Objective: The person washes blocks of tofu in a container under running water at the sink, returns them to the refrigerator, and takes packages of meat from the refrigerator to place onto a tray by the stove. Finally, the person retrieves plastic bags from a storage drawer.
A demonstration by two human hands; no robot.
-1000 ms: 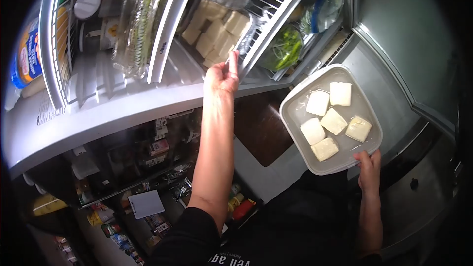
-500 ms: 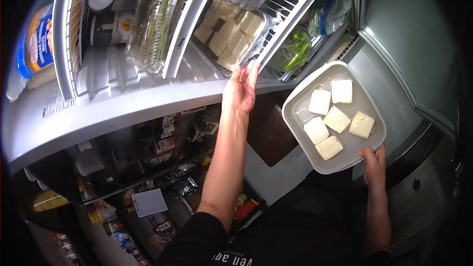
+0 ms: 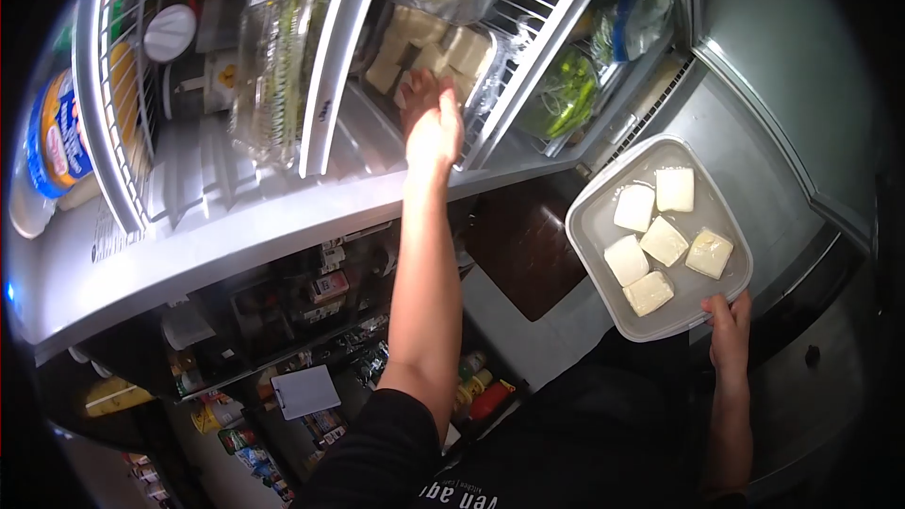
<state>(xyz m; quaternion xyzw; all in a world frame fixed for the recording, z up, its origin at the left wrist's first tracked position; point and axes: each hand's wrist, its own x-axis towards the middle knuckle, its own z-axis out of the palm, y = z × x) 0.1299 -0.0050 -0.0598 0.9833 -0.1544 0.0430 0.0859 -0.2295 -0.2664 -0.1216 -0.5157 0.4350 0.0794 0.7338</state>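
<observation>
My right hand (image 3: 728, 320) grips the near rim of a pale square plastic tub (image 3: 745, 269), thumb over the edge. Several thick white, tofu-like blocks (image 3: 664, 241) lie flat on its wet bottom. My left hand (image 3: 434, 118) reaches into the fridge over a clear plastic-lined container (image 3: 485, 85). Several cream-coloured blocks (image 3: 415, 28) are packed close together in there. The left fingers are bent and slightly apart, touching or just above the near blocks; their tips are partly hidden.
White wire shelves (image 3: 339, 47) hold a clear clamshell box of greens (image 3: 278, 75). Bagged green vegetables (image 3: 570, 94) sit right of the blocks. The fridge door (image 3: 801, 85) stands open at right. Below are dark shelves of packages, a clipboard (image 3: 306, 391) and a brown mat (image 3: 533, 245).
My left hand has moved from the shelf's front edge deeper in, over the cream blocks. The tub in my right hand has shifted slightly right and down in view.
</observation>
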